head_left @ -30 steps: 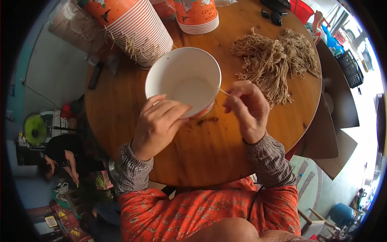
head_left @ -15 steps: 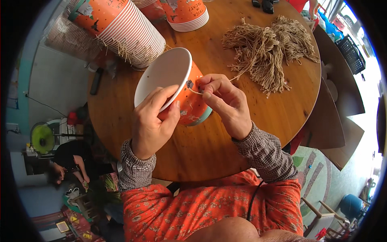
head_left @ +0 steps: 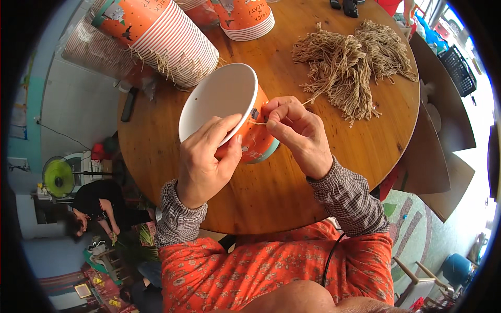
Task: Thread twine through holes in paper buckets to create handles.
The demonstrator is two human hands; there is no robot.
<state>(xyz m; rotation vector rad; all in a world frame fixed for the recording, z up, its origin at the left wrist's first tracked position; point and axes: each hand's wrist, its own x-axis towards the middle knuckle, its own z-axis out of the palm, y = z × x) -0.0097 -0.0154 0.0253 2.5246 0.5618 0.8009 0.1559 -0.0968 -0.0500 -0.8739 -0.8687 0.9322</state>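
An orange paper bucket (head_left: pixel 219 101) with a white inside is tilted above the round wooden table, its mouth facing up and left. My left hand (head_left: pixel 209 156) grips its near rim, fingers inside and thumb on the outer wall. A thin beige cord (head_left: pixel 257 123) comes out of the bucket's side below the rim. My right hand (head_left: pixel 300 130) pinches that cord between thumb and fingers close to the orange wall. A small dark hole shows in the far inner wall.
A long stack of orange buckets (head_left: pixel 172 47) with cord ends lies at the back left, beside a shorter stack (head_left: pixel 245 21). A heap of beige cords (head_left: pixel 355 68) lies at the back right of the table (head_left: pixel 271 208). Cardboard flaps (head_left: pixel 428 161) stand right; another person (head_left: pixel 99 208) bends at far left.
The bucket and both hands sit slightly further right in the picture, as does the whole table. My grip on the bucket and the pinch on the cord stay the same.
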